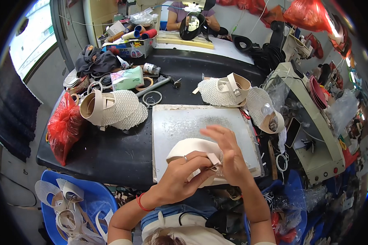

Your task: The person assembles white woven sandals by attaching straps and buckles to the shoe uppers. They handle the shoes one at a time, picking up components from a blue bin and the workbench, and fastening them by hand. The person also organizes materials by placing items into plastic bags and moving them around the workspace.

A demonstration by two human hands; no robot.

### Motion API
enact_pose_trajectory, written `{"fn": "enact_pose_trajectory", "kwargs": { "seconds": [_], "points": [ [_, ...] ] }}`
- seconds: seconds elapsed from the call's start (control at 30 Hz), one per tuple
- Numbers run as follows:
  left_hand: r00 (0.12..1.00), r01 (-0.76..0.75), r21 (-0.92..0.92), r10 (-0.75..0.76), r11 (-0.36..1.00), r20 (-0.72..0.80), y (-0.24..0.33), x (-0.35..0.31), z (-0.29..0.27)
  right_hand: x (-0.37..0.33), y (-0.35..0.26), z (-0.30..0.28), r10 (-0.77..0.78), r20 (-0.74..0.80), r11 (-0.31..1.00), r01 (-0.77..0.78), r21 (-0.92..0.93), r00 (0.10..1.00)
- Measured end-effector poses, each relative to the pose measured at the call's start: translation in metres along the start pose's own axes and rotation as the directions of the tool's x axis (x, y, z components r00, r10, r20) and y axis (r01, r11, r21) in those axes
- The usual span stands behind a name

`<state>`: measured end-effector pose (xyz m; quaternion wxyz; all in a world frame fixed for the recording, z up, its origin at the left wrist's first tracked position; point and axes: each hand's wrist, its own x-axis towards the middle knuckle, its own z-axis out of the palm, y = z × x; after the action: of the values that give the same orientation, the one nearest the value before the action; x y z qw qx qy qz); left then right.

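Observation:
My left hand [186, 173], a ring on one finger, pinches the strap end of a cream shoe upper [194, 145] close to my body. A small pale pink strap tab [214, 159] and a bit of metal show at my fingertips. Beside it my right hand [229, 153] is raised with its fingers stretched out, slightly blurred. The lower part of the upper is hidden behind both hands. Under it lies a worn grey metal plate [171, 122].
Woven cream shoe uppers lie at left [124, 108] and far right [223, 90]. A red plastic bag [65, 128], a hammer [155, 86] and a tissue pack [126, 78] sit leftward. Blue tub [106, 192] holds more uppers. A machine [321, 151] stands right. Another person [176, 18] works opposite.

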<state>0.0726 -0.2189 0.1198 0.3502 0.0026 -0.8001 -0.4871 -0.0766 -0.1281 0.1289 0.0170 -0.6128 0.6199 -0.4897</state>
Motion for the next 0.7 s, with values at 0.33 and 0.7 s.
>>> {"fn": "enact_pose_trajectory", "kwargs": {
  "seconds": [0.33,0.7],
  "points": [
    [0.992,-0.045,0.056,0.038,0.997,0.121,0.008,0.015,-0.007,-0.005,0.006,-0.023,0.183,0.035,0.956,-0.186,0.226,0.983],
    [0.846,-0.198,0.747,0.495,0.634,-0.196,0.028,0.073,-0.031,0.088,0.135,-0.062,0.354,-0.569,0.811,0.060,0.582,0.742]
  ]
}}
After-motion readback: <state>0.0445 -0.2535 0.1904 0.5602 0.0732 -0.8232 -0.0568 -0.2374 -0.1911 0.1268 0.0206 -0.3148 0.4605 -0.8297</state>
